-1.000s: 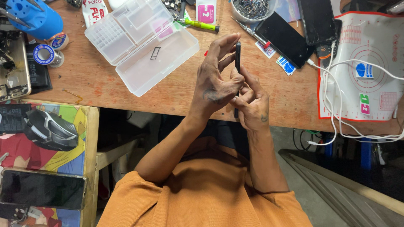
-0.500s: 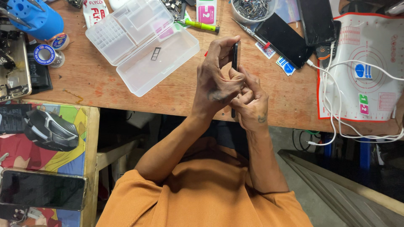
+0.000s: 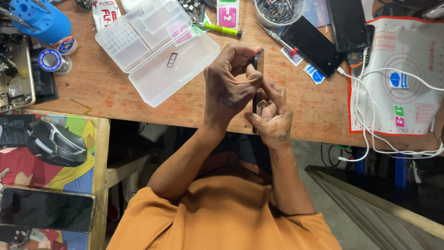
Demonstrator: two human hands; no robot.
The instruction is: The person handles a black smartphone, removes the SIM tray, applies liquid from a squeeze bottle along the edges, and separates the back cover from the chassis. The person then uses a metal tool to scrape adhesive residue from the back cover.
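Smartphone (image 3: 257,69), dark and slim, stands on edge between the two hands above the near rim of the wooden workbench (image 3: 111,95), so only its thin side and a sliver of its top end show; its face and back cannot be made out. The left hand (image 3: 229,85) curls over the upper part, fingers bent tight, with the fingertips (image 3: 252,74) pinching the edge near the top. The right hand (image 3: 275,115) closes round the lower part, thumb (image 3: 254,119) pressed to the edge and forefinger (image 3: 270,88) laid up along the far side. Whether anything small is held between the fingertips is hidden by the knuckles. The phone's lower end is covered by the right palm.

Left of the hands lies an open clear plastic parts box (image 3: 157,48), lid folded back, with a small black SIM tray (image 3: 172,59) in the near half. Beyond the hands are a yellow-green handled tool (image 3: 222,29), a tub of small metal parts (image 3: 280,10) cut off by the top edge, and two dark phones (image 3: 312,44) lying flat. A white cable (image 3: 370,111) loops over a white repair mat (image 3: 407,78) at the right. A blue tool holder (image 3: 44,21) stands at the far left, partly out of view. A lower table holds a black mouse (image 3: 55,143) and another phone (image 3: 46,209).
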